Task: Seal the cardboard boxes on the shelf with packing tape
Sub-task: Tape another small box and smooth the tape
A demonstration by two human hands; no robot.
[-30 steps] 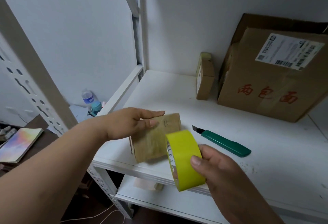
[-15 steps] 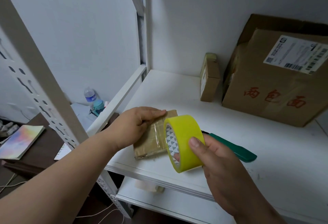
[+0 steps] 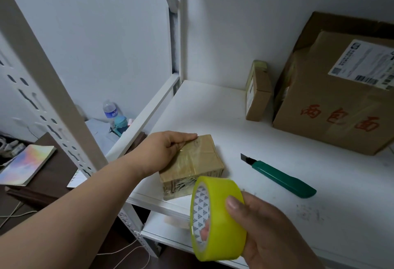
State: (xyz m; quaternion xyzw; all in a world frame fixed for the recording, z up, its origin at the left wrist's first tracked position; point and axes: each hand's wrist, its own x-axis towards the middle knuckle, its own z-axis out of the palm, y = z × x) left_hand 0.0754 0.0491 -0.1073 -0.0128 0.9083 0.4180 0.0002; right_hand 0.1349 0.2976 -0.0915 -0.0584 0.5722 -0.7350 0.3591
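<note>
Small box (image 3: 191,164) held flat at the shelf (image 3: 213,106) front edge — long axis running toward the wall.
It is pressed under the left hand (image 3: 168,151), fingers straight; the tape roll (image 3: 217,219) — core facing left — is clamped in the right hand (image 3: 270,232).

roll of yellow tape (image 3: 219,219) drawn back from the small box (image 3: 191,164) in the right hand (image 3: 275,234), now nearer the person, green knife (image 3: 281,178) uncovered beyond that hand, box laid flat under the left hand (image 3: 168,151), no longer tilted up
</note>
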